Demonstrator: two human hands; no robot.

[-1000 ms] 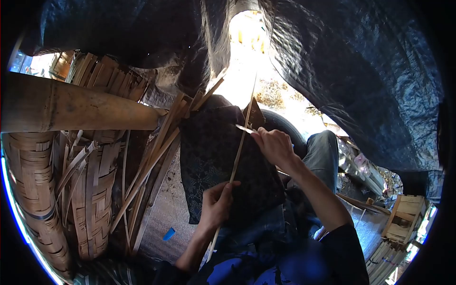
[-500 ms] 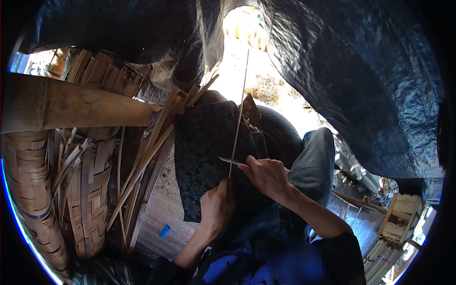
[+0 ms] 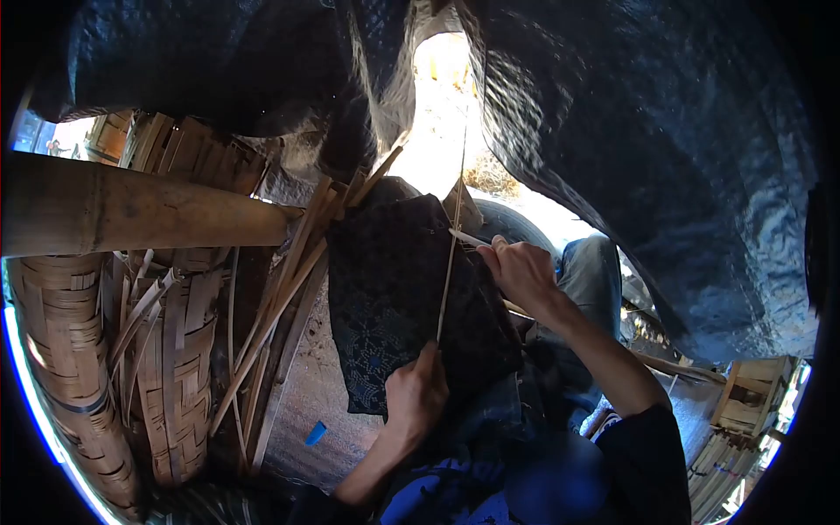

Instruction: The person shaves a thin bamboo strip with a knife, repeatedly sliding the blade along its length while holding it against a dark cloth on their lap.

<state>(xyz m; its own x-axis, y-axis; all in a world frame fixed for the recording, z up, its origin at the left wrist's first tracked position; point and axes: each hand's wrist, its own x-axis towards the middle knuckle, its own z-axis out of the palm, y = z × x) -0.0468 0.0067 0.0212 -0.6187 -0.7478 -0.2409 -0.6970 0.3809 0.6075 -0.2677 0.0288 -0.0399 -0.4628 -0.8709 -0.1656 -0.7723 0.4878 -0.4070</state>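
Observation:
A thin light strip runs up from my left hand, which is closed round its lower end. My right hand grips a knife, its handle hidden in the fingers. The blade lies against the strip, well above my left hand. Beneath the strip, a dark patterned cloth covers my lap. The strip's far end fades into the bright gap between the dark sheets.
A thick bamboo pole juts in from the left above woven bamboo baskets. Split bamboo strips lean beside the cloth. A blue scrap lies on the ground. Dark plastic sheeting hangs overhead; a wooden crate stands at right.
My right hand and the knife have moved up along the strip, away from my left hand. My left hand still holds the lower end. The whole view has shifted slightly.

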